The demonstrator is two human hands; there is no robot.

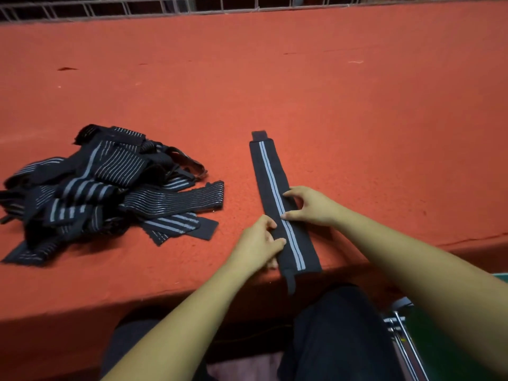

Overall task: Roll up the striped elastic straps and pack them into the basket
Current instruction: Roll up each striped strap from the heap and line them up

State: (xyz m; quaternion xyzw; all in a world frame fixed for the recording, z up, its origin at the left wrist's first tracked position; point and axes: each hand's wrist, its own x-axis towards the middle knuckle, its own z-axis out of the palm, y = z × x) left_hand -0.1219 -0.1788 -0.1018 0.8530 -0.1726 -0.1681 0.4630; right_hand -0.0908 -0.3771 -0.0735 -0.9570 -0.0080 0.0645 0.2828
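Observation:
One dark strap (270, 171) with two pale stripes down its middle lies stretched flat on the red table, running from the far side to the near edge, where its small tab hangs over. My left hand (259, 243) rests at its left edge near the lower half, thumb and fingertips on the fabric. My right hand (308, 206) touches the strap's middle from the right, fingers spread over the stripes. A loose pile of more striped straps (104, 188) lies to the left. No basket is in view.
The red cloth-covered table (330, 92) stretches far back to a wire grid fence (165, 6). My dark-trousered legs sit below the near edge. A metal frame (401, 334) and something green stand at the lower right.

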